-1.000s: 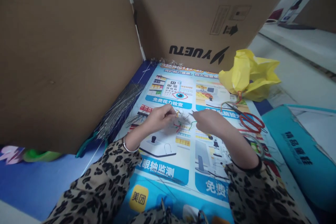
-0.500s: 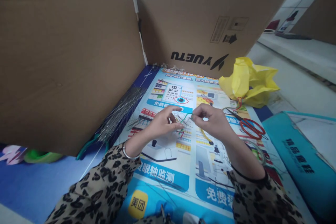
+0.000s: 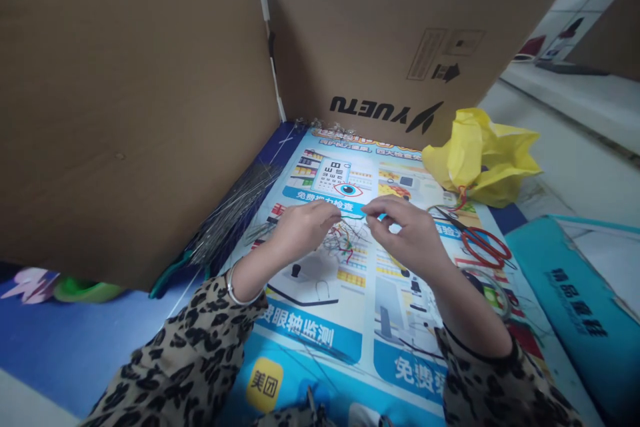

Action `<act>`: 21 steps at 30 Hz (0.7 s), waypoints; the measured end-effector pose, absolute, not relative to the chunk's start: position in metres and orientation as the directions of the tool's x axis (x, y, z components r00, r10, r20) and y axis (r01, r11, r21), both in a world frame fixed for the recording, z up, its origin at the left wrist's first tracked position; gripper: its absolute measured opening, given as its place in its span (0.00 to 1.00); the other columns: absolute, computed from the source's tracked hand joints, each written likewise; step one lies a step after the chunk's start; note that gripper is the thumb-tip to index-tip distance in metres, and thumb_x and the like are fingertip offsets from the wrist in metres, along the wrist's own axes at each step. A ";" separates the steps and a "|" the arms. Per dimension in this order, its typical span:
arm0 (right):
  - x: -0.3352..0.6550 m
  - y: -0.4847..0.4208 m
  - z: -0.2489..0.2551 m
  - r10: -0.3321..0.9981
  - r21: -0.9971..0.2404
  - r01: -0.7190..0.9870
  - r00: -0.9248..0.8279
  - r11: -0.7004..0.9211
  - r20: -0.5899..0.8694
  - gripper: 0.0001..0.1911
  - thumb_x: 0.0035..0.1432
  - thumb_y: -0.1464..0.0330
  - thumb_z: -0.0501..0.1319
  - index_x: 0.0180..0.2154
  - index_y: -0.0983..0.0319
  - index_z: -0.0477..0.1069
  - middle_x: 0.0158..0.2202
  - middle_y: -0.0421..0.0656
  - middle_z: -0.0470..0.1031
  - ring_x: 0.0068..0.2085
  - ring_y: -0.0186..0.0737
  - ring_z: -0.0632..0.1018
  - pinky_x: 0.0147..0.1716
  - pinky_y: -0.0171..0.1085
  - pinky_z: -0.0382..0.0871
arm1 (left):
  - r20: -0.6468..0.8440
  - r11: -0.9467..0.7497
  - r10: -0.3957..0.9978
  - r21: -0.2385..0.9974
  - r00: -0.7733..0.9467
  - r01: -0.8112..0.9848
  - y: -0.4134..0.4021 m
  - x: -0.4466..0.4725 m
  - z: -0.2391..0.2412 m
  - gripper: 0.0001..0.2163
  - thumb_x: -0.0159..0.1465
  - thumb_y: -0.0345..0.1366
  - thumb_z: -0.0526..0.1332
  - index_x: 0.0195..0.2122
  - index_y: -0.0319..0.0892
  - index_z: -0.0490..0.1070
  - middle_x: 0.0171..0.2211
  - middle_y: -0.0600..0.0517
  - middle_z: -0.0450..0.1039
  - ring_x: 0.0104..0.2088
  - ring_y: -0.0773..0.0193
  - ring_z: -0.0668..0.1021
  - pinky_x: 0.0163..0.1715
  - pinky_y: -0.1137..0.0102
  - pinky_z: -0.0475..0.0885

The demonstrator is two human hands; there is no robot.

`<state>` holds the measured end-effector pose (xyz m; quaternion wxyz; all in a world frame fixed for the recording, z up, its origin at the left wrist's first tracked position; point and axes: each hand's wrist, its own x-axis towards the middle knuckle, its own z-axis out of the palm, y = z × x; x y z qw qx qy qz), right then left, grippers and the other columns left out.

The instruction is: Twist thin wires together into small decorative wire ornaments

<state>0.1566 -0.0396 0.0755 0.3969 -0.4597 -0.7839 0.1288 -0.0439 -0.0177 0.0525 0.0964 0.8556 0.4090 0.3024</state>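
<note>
A thin green strand (image 3: 353,217), thread or coated wire, is stretched between my two hands above a printed poster (image 3: 320,310). My left hand (image 3: 307,230) pinches its left end, fingers closed. The right end is between the thumb and forefinger of my right hand (image 3: 403,227), also closed in a pinch. Just below the strand lies a loose tangle of thin wires with red, green and yellow bits (image 3: 345,243). What exactly the fingertips grip is too small to make out fully.
Tall cardboard panels (image 3: 360,33) stand at the left and back. A bundle of thin metal wires (image 3: 235,207) lies along the left panel. Red-handled scissors (image 3: 484,247), a yellow bag (image 3: 475,160), a clear tape roll (image 3: 500,293) and a teal box (image 3: 565,293) are on the right.
My left hand has gone from spread fingers to a pinch on the green strand, which now runs nearly straight between both hands. The right hand keeps its pinch.
</note>
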 end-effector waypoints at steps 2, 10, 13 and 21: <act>0.151 -0.045 0.078 0.829 -0.574 0.617 -0.262 0.538 0.495 0.11 0.53 0.70 0.56 0.39 0.59 0.72 0.38 0.44 0.75 0.31 0.35 0.75 0.28 0.34 0.69 | 0.470 -0.662 0.722 0.252 0.508 0.706 -0.020 -0.045 0.054 0.10 0.65 0.37 0.51 0.36 0.43 0.71 0.32 0.51 0.74 0.31 0.66 0.74 0.29 0.73 0.64; 0.135 -0.051 0.070 0.873 -0.577 0.656 -0.345 0.486 0.344 0.15 0.54 0.70 0.58 0.45 0.57 0.71 0.35 0.42 0.77 0.36 0.38 0.77 0.35 0.35 0.70 | 0.504 -0.734 0.627 0.125 0.595 0.668 -0.032 -0.042 0.058 0.08 0.64 0.32 0.51 0.33 0.41 0.69 0.29 0.51 0.73 0.29 0.65 0.74 0.28 0.72 0.64; 0.138 -0.050 0.068 0.894 -0.642 0.623 -0.304 0.448 0.329 0.12 0.55 0.69 0.58 0.42 0.56 0.73 0.34 0.40 0.78 0.32 0.37 0.78 0.33 0.34 0.71 | 0.508 -0.739 0.640 0.201 0.576 0.643 -0.031 -0.043 0.061 0.10 0.64 0.33 0.50 0.34 0.41 0.70 0.30 0.50 0.74 0.31 0.65 0.75 0.30 0.72 0.65; 0.153 -0.037 0.062 0.953 -0.756 0.585 -0.118 0.294 0.279 0.08 0.53 0.66 0.59 0.34 0.59 0.75 0.26 0.38 0.76 0.23 0.33 0.76 0.24 0.32 0.68 | 0.361 -0.508 0.860 0.670 0.360 0.541 0.002 -0.050 0.038 0.06 0.60 0.32 0.57 0.36 0.41 0.72 0.31 0.52 0.74 0.31 0.67 0.75 0.33 0.72 0.68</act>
